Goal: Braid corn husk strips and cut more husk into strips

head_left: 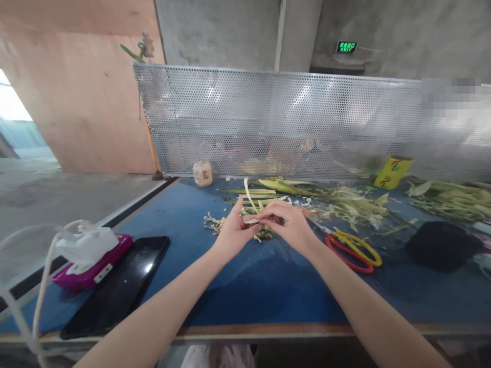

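Observation:
My left hand point(236, 230) and my right hand point(287, 222) meet above the middle of the blue table. Both pinch a thin, pale green strip of plant leaf point(251, 221) between their fingertips. The left thumb points upward. Just beyond the hands, a longer pale strip point(247, 190) stands up at a tilt; whether it joins the held piece I cannot tell. Small curled plant pieces point(214, 223) lie left of my left hand, with more bits under the fingers. Scissors point(353, 249) with one red and one yellow handle rest right of my right hand.
Long green leaves point(286, 186) and shredded pale leaves point(351, 202) lie behind the hands. A yellow roll point(393, 173), a whitish roll point(202, 174) and a perforated metal screen point(249, 112) stand behind. A black phone point(118, 286), purple object point(90, 268) and black cloth-like bundle point(441, 245) flank the hands.

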The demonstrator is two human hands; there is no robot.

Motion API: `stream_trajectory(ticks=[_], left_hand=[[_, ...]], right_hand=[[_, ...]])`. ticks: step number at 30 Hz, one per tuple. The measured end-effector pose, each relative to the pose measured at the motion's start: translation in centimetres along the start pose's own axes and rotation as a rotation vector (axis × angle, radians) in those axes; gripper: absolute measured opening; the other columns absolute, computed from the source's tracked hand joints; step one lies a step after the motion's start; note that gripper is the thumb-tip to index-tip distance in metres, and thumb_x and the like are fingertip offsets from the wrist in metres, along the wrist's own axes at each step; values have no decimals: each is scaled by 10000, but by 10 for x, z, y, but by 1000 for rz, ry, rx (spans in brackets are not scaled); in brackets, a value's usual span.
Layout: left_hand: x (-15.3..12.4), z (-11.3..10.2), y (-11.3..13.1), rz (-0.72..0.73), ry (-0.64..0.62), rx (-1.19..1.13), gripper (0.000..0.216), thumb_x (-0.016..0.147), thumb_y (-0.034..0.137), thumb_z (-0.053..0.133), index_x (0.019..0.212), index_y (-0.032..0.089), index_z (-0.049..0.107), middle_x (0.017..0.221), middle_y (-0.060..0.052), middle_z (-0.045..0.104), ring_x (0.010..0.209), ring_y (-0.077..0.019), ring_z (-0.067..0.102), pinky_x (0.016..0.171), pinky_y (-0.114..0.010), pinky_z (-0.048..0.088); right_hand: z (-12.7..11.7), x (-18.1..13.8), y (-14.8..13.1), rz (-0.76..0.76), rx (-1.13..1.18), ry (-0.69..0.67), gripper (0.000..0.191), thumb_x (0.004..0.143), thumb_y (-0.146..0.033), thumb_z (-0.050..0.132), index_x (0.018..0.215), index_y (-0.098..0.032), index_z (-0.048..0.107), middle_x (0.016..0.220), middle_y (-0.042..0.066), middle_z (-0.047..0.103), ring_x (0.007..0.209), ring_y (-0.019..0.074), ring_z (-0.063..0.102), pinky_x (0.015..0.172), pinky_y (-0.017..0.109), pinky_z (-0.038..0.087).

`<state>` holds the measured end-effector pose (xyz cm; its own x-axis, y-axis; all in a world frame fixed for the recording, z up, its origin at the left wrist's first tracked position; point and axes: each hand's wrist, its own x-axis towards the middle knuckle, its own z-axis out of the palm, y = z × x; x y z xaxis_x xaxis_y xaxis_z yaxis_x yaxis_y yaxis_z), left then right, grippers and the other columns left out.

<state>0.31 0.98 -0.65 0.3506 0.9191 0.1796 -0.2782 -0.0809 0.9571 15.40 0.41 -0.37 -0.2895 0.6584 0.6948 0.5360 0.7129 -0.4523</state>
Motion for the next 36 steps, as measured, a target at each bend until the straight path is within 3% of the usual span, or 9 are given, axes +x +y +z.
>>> stream_trajectory(ticks=[4, 7, 12, 17, 20, 23, 28, 31, 36], left_hand=[[-2, 0, -1, -4, 2, 23, 988, 650, 72, 640, 1388, 112, -15, 723, -4, 671, 700, -122, 604, 725, -256, 436], [-1, -1, -3, 20, 22, 105, 931, 687, 162, 641, 1393, 113, 37, 675, -1, 653, 614, -129, 574, 611, -244, 424], [3, -6, -7, 60, 3, 159, 882, 692, 172, 632, 1393, 135, 99, 675, -17, 671, 606, -154, 586, 594, -258, 422], [2, -4, -7, 60, -22, 203, 921, 663, 149, 650, 1391, 117, 86, 675, -21, 677, 680, -171, 612, 643, -274, 435], [1, -2, -6, 42, -11, 189, 947, 654, 143, 656, 1391, 106, 63, 691, -27, 682, 664, -161, 605, 622, -263, 430], [0, -1, -4, 45, -20, 164, 931, 649, 138, 659, 1388, 116, 93, 696, -27, 677, 615, -139, 587, 563, -235, 412], [-1, 0, -4, 10, -104, 126, 830, 673, 135, 637, 1366, 125, 181, 515, 58, 568, 484, -92, 507, 483, -203, 377], [-1, 1, -3, -5, -133, 94, 756, 666, 126, 630, 1328, 104, 264, 516, 67, 555, 444, -71, 476, 481, -205, 380], [1, -1, -3, -21, -75, 63, 677, 670, 159, 642, 1282, 110, 357, 556, 45, 580, 452, -74, 494, 500, -224, 400]], right_hand=[[1, 0, 3, 143, 176, -12, 256, 723, -138, 571, 943, -208, 462, 712, -30, 520, 570, 87, 471, 525, 227, 408], [0, -1, 3, 153, 210, -63, 320, 729, -116, 527, 1011, -206, 405, 706, -42, 497, 552, 78, 451, 533, 226, 402], [-7, 0, -4, 130, 61, -130, 327, 725, -168, 571, 1038, -201, 484, 742, -12, 533, 588, 96, 467, 552, 243, 420], [-12, 4, -8, 36, 44, 48, 125, 773, -208, 544, 890, -206, 587, 967, 53, 587, 886, 161, 529, 702, 292, 452], [-12, 4, -7, 27, 178, 10, 63, 775, -213, 555, 831, -203, 580, 845, 22, 609, 768, 132, 553, 684, 279, 473], [-12, 3, -8, -14, 212, -16, 119, 796, -209, 531, 900, -210, 590, 812, 17, 612, 715, 123, 563, 645, 268, 488], [-19, -1, -8, -300, -221, 13, 297, 855, -137, 390, 960, -262, 638, 872, 37, 595, 772, 133, 554, 666, 283, 466], [-23, -2, -5, -427, -496, -4, 325, 846, -123, 374, 980, -248, 642, 875, 69, 580, 778, 158, 544, 661, 310, 452], [-28, -2, -6, -468, -559, -89, 306, 860, -171, 376, 1077, -206, 589, 952, 106, 559, 818, 166, 540, 664, 300, 460]])
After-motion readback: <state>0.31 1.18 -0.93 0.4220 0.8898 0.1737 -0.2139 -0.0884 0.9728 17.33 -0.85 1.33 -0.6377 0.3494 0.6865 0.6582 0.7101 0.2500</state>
